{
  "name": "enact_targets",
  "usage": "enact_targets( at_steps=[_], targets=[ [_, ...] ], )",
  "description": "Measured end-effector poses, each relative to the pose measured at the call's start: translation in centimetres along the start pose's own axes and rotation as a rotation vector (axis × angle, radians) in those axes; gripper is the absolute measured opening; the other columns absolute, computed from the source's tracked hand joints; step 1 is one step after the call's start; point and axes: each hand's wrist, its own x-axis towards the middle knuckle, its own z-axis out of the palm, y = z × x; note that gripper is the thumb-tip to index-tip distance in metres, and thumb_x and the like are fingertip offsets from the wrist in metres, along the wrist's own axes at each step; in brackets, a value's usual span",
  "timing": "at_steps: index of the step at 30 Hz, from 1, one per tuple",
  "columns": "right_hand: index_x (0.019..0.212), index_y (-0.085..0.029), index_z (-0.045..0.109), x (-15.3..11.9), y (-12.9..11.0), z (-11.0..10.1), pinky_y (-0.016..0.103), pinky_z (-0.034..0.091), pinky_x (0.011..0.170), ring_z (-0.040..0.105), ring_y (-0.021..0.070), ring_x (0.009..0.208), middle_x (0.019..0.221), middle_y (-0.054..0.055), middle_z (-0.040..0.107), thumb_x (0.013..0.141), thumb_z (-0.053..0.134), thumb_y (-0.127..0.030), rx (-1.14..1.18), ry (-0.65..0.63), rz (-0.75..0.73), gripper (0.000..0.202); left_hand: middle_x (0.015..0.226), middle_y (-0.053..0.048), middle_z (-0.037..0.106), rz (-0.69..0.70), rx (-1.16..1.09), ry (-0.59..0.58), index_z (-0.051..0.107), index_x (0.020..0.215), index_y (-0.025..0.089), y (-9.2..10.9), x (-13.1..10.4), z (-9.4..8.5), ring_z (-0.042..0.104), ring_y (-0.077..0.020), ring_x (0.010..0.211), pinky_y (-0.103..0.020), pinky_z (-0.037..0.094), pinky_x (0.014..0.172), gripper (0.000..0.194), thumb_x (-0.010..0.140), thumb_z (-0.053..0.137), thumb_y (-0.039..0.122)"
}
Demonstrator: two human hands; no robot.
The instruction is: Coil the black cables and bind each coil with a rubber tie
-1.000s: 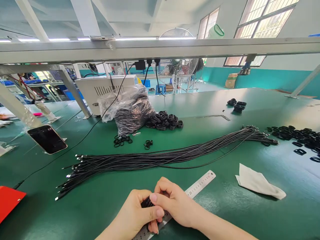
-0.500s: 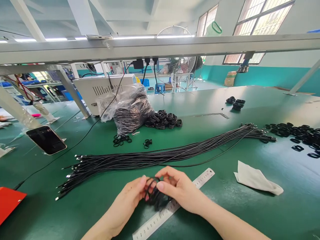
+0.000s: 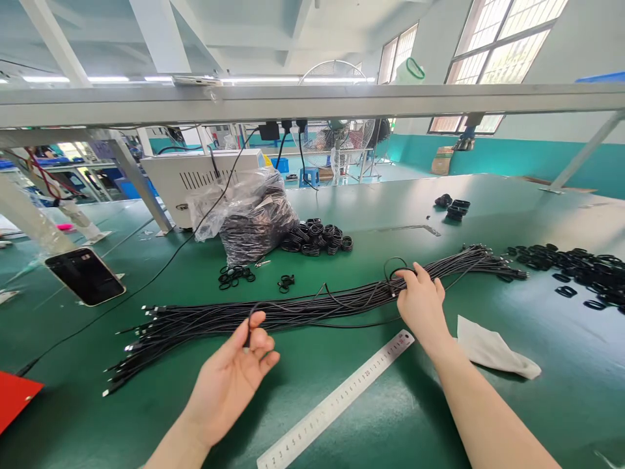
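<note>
Holding a slack cable (image 3: 325, 286) in my pinching left hand (image 3: 229, 374) and half-curled right hand (image 3: 422, 305), I judge the step is straightening, which next needs gentle tension.

Your green table (image 3: 385, 430) stretches from the near edge to the far right. Across its middle you have a long bundle of black cables (image 3: 332, 303), lying from left to right. Nearer you, a metal ruler (image 3: 336, 398) slants away to the right, with a white cloth (image 3: 493, 348) lying to its right. Loose black loops (image 3: 586, 267) spread at the right, and a small black heap (image 3: 454, 207) sits farther off. Beyond your bundle, a clear plastic bag (image 3: 258, 215) stands beside a pile of black rings (image 3: 317, 238), with two small black clusters (image 3: 237, 277) in front. A cord (image 3: 146, 284) crosses the left.
</note>
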Motion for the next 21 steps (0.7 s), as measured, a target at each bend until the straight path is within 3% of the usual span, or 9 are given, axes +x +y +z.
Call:
enact_targets(
  at_steps=[2,4,5,7,10,12,14,17,21],
  targets=[
    [0.1,-0.013,0.056,-1.0,-2.1,-0.7,0.061,0.026,0.104,0.036,0.0356,0.133,0.143,0.026,0.036,0.083,0.038,-0.007,0.072,0.152,-0.034,0.026,0.093,-0.005,0.07,-0.086,0.089,-0.064,0.065,0.1,0.019,-1.5,-0.7,1.1,0.064,-0.0174,0.089,-0.039,0.052,0.086,0.027,0.099,0.038,0.022],
    [0.093,-0.015,0.054,-2.6,-4.8,-1.6,0.061,0.023,0.106,0.025,0.0346,0.14,0.147,0.023,0.032,0.088,0.038,-0.012,0.218,0.231,-0.146,0.017,0.101,-0.01,0.071,-0.143,0.216,-0.133,0.065,0.097,0.017,-2.5,-1.4,1.9,0.063,-0.0204,0.098,-0.039,0.048,0.09,0.029,0.099,0.037,0.023],
    [0.093,-0.017,0.053,-3.5,-6.2,-2.1,0.057,0.026,0.107,0.027,0.0311,0.139,0.146,0.02,0.036,0.09,0.039,-0.016,0.337,0.194,-0.264,0.015,0.095,-0.01,0.072,-0.156,0.258,-0.166,0.065,0.094,0.016,-2.9,-1.7,2.1,0.063,-0.0195,0.092,-0.038,0.047,0.088,0.029,0.099,0.037,0.023],
    [0.107,-0.02,0.051,-5.2,-8.4,-2.8,0.046,0.033,0.106,0.036,0.0221,0.135,0.141,0.015,0.045,0.094,0.037,-0.018,0.576,-0.026,-0.542,0.019,0.085,-0.009,0.073,-0.199,0.31,-0.216,0.064,0.088,0.016,-3.3,-2.3,2.5,0.064,-0.0184,0.083,-0.036,0.046,0.084,0.028,0.099,0.039,0.024],
    [0.121,-0.022,0.048,-7.0,-10.3,-3.1,0.044,0.028,0.11,0.046,0.0186,0.126,0.12,0.009,0.063,0.096,0.036,-0.018,0.654,-0.343,-0.809,0.028,0.077,-0.011,0.075,-0.266,0.333,-0.292,0.062,0.083,0.016,-3.6,-3.0,2.7,0.066,-0.0203,0.077,-0.036,0.045,0.081,0.027,0.097,0.042,0.027],
    [0.113,-0.023,0.055,-7.5,-10.6,-2.8,0.044,0.027,0.109,0.056,0.0182,0.108,0.097,0.005,0.069,0.095,0.037,-0.015,0.61,-0.42,-0.866,0.026,0.075,-0.013,0.076,-0.292,0.339,-0.327,0.061,0.082,0.016,-3.7,-3.2,2.8,0.068,-0.022,0.075,-0.038,0.044,0.083,0.027,0.097,0.042,0.027],
    [0.104,-0.022,0.06,-7.8,-10.5,-2.3,0.04,0.032,0.102,0.059,0.016,0.086,0.081,0.002,0.067,0.093,0.036,-0.008,0.551,-0.413,-0.875,0.03,0.078,-0.016,0.077,-0.305,0.328,-0.347,0.06,0.08,0.015,-3.9,-3.3,2.9,0.07,-0.024,0.078,-0.04,0.045,0.084,0.031,0.098,0.038,0.03],
    [0.111,-0.021,0.061,-8.0,-10.5,-1.9,0.036,0.037,0.087,0.056,0.0157,0.072,0.078,0.002,0.065,0.09,0.036,-0.002,0.46,-0.342,-0.862,0.037,0.097,-0.021,0.076,-0.364,0.272,-0.338,0.058,0.079,0.015,-4.4,-3.1,2.7,0.072,-0.0277,0.089,-0.04,0.047,0.083,0.038,0.098,0.034,0.037],
    [0.121,-0.02,0.059,-8.6,-10.9,-2.3,0.035,0.036,0.076,0.054,0.0173,0.069,0.078,0.004,0.064,0.094,0.042,-0.015,0.402,-0.279,-0.835,0.032,0.116,-0.021,0.071,-0.495,0.183,-0.266,0.064,0.092,0.014,-5.0,-2.7,2.2,0.072,-0.029,0.098,-0.04,0.05,0.085,0.031,0.097,0.039,0.032]
  ],
)
